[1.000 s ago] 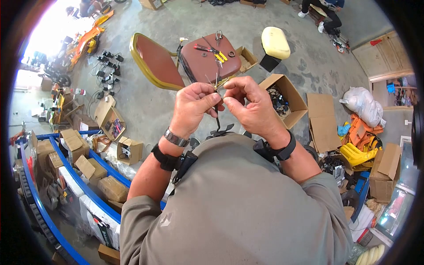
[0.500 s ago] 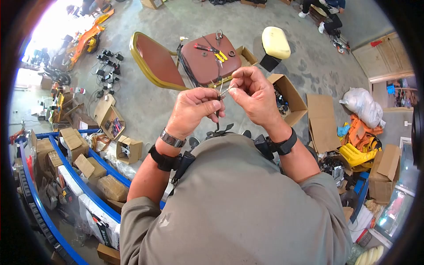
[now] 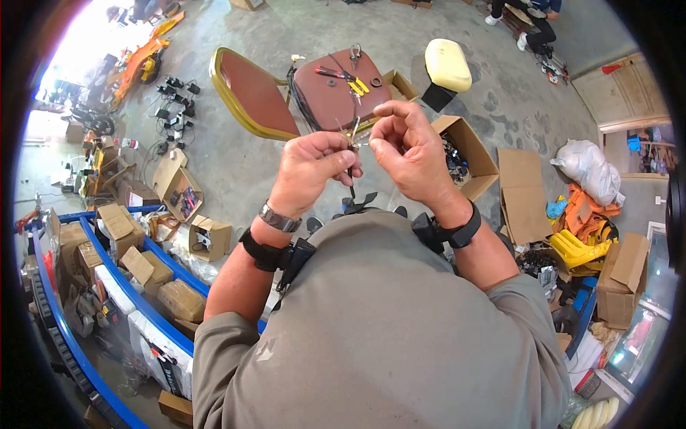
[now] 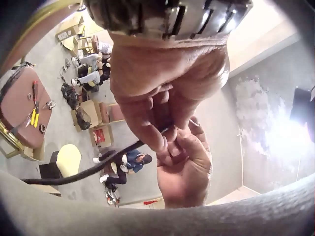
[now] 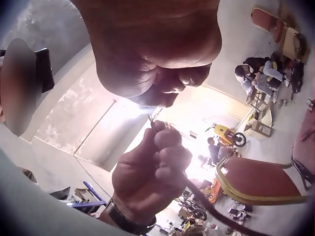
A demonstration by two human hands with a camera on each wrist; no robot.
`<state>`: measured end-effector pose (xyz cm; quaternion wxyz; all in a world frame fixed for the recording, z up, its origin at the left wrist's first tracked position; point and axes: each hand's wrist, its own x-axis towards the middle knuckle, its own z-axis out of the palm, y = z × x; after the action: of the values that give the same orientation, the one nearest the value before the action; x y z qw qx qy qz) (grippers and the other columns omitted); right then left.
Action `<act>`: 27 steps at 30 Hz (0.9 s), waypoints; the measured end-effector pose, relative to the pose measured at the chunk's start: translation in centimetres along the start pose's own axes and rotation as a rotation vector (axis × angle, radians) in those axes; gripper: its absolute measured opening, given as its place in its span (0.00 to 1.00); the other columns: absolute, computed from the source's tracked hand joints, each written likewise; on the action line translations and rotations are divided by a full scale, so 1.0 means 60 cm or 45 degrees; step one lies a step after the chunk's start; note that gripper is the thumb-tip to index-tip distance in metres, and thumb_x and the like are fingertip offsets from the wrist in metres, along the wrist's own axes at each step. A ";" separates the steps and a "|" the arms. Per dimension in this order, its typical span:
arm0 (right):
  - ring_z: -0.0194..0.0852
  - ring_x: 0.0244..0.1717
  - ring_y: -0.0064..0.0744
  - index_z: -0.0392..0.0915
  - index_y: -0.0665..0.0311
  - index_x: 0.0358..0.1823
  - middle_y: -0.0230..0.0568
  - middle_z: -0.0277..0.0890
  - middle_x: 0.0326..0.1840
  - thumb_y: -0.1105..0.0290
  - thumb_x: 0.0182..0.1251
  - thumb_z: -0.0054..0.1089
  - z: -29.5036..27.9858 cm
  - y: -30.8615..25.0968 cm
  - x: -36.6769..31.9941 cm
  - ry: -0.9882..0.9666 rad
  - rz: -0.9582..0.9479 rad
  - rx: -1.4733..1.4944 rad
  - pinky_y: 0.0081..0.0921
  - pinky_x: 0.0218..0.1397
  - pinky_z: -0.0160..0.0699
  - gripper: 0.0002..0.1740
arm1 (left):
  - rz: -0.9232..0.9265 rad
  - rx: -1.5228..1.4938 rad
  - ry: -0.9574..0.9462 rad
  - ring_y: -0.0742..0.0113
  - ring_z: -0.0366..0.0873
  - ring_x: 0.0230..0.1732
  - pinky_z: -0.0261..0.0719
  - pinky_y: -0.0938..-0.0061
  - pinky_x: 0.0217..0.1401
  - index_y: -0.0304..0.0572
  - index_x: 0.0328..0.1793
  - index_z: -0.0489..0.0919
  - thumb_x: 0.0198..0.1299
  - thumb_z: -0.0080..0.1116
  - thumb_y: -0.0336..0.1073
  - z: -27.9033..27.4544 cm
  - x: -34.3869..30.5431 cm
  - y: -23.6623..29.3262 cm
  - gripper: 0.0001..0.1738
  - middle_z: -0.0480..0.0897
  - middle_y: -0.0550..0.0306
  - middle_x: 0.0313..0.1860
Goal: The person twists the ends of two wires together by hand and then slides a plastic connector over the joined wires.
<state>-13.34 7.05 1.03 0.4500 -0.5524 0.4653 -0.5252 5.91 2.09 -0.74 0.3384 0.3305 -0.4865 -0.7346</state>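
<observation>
My left hand grips a black cable near its end, between thumb and curled fingers. Thin stripped wires fan out past the left fingertips. To the right, my right hand has its thumb and index finger brought together on the end of one wire, the other fingers curled loosely. In the left wrist view the cable runs off to the lower left, and the right hand sits just beyond the left fingers. The right fingertips partly hide the wire's tip.
Ahead stands a brown padded chair bearing red- and yellow-handled tools, a dark ring and a bundle of black cable. An open carton lies right of it, near a cream seat. Blue rails with boxes stand left.
The right hand has drawn back from the left hand, up and to the right, and its fingertips now sit farther from the left ones. The left hand keeps its grip on the cable.
</observation>
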 end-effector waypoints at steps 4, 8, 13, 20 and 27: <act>0.68 0.37 0.12 0.64 0.61 0.65 0.29 0.73 0.39 0.83 0.66 0.56 -0.007 0.003 0.009 -0.004 -0.020 -0.036 0.14 0.39 0.67 0.26 | -0.044 -0.011 -0.126 0.61 0.86 0.36 0.87 0.74 0.34 0.27 0.48 0.79 0.64 0.59 0.24 -0.002 -0.001 0.002 0.08 0.85 0.46 0.37; 0.68 0.36 0.12 0.64 0.60 0.67 0.29 0.72 0.39 0.83 0.66 0.55 -0.002 -0.004 0.003 -0.041 -0.019 -0.102 0.14 0.39 0.68 0.28 | -0.011 -0.032 0.017 0.62 0.86 0.36 0.87 0.74 0.33 0.29 0.47 0.80 0.64 0.59 0.24 -0.001 0.004 0.003 0.07 0.85 0.47 0.37; 0.65 0.26 0.14 0.67 0.60 0.66 0.31 0.74 0.32 0.84 0.62 0.55 0.018 -0.001 0.004 -0.005 -0.157 -0.091 0.18 0.29 0.67 0.29 | 0.017 -0.114 0.069 0.66 0.86 0.35 0.85 0.77 0.31 0.29 0.47 0.81 0.64 0.60 0.25 0.010 0.011 0.005 0.08 0.85 0.51 0.35; 0.62 0.31 0.10 0.64 0.59 0.69 0.28 0.72 0.36 0.85 0.64 0.55 -0.013 -0.008 0.012 -0.048 -0.093 -0.180 0.12 0.34 0.62 0.31 | -0.075 -0.032 -0.160 0.62 0.85 0.34 0.86 0.75 0.33 0.30 0.49 0.80 0.65 0.60 0.26 -0.010 0.005 0.002 0.08 0.85 0.49 0.36; 0.65 0.25 0.15 0.68 0.61 0.65 0.32 0.74 0.30 0.85 0.61 0.56 0.019 -0.016 0.003 -0.042 -0.192 -0.246 0.18 0.28 0.67 0.29 | -0.003 -0.118 0.062 0.65 0.86 0.34 0.85 0.77 0.31 0.29 0.47 0.81 0.64 0.61 0.25 0.004 0.007 0.005 0.07 0.86 0.50 0.34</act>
<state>-12.15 7.03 1.96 0.3613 -0.6352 0.4635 -0.5011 5.55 1.78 -0.45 0.3642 0.3327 -0.4431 -0.7485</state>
